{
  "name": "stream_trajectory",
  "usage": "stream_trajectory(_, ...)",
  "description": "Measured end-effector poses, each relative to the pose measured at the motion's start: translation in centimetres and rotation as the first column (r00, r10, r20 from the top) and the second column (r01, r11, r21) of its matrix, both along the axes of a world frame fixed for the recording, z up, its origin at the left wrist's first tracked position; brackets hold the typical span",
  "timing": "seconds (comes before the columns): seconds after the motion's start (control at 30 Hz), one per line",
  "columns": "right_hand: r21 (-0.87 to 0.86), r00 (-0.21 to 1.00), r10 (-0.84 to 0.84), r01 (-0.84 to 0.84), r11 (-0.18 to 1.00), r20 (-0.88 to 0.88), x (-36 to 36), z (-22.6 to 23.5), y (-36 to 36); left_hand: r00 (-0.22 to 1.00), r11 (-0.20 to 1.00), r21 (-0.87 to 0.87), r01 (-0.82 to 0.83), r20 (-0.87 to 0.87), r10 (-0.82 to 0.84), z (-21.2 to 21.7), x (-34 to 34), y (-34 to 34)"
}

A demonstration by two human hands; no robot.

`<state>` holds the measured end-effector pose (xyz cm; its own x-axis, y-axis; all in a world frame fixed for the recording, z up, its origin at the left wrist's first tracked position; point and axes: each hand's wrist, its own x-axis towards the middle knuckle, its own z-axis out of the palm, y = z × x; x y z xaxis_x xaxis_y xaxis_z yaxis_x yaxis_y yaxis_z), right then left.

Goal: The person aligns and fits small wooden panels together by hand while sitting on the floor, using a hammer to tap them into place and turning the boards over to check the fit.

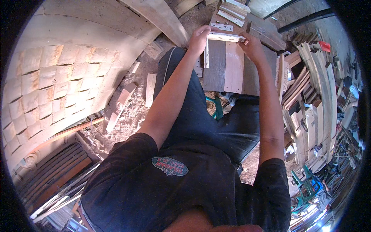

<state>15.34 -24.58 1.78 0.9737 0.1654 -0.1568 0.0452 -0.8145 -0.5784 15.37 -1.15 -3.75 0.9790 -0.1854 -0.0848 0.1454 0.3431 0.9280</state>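
Over a low plank-topped bench (234, 65), I hold a pale wooden strip (226, 37) crosswise, with dark marks along its face. My left hand (198, 41) pinches its left end, where a second thin strip (206, 54) points down toward me. The two meet at a corner; whether they are joined I cannot tell. The fingers of my right hand (251, 45) close on the other end. Just beyond the strip, a short pale piece with holes (222, 26) lies on the bench. Farther back are several stacked wooden strips (234, 12).
A large woven-pattern panel (58, 77) stands at the left, with offcuts (150, 91) on the dusty floor beside it. Long boards (326, 96) and sticks are piled at the right. A green plastic chair (307, 183) and another person (324, 198) are at the lower right.
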Motion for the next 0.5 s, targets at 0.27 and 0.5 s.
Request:
stream_trajectory(0.27,0.013,0.996,0.053,-0.054,0.998,0.069,0.2,-0.5,-0.7,0.999,1.000,0.001,-0.013,0.040,0.013,-1.0,0.3,-0.2)
stream_trajectory(0.5,-0.006,0.996,0.092,-0.092,0.996,0.000,0.3,-0.3,-1.1,0.998,1.000,0.031,-0.003,0.061,0.001,-1.0,0.3,-0.4)
